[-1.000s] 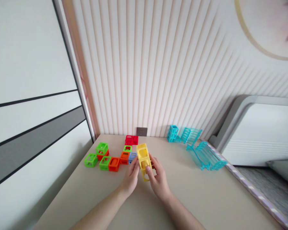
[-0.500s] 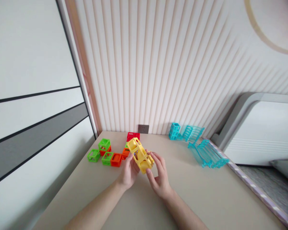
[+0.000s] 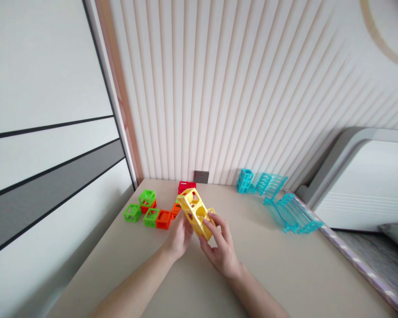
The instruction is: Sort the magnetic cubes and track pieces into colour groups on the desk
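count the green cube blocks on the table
3 show: one green cube farthest left, one stacked on an orange block behind it, one beside the orange cube. Another may hide behind the yellow block in the hands.

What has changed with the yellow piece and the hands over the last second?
The yellow block piece, held upright a second ago, is now tilted with its top leaning left. Both hands kept hold: the left hand on its left side, the right hand shifted with fingers over its lower end. The green and orange cubes and the blue track pieces stayed put.
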Motion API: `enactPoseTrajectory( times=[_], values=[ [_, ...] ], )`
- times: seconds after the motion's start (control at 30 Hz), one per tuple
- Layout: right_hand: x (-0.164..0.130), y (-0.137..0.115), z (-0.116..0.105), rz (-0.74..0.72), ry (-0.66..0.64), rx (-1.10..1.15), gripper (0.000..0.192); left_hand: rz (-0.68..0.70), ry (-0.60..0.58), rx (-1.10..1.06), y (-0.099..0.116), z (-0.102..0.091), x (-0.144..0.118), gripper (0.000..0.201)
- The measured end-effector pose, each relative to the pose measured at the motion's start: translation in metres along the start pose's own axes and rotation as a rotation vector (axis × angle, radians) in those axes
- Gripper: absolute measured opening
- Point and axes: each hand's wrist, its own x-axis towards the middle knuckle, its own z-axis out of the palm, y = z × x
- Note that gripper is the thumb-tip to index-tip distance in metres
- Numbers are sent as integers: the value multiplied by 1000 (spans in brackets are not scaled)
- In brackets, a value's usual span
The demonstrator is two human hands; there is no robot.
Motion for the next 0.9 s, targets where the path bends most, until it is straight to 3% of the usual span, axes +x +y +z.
enactPoseTrajectory(
  times=[0.13, 0.33, 0.53, 0.63, 0.77, 0.9],
  values=[
    [4, 4, -7, 133, -60, 160, 49, 62, -39, 21, 7, -1, 0, 50],
    [-4, 17, -7, 345, -129, 279, 38, 164, -38, 228, 11, 1, 2, 50],
    [-1, 14, -2, 422, -155, 239, 52, 222, 15, 392, 3, -6, 5, 47],
    [3, 11, -2, 546, -167, 316, 51, 258, 61, 478, 1, -9, 6, 49],
    [4, 12, -5, 691, -187, 538, 49, 235, 10, 418, 5, -8, 5, 48],
    [5, 14, -12, 676, -182, 561, 48, 184, -76, 397, 10, -5, 4, 54]
  ],
)
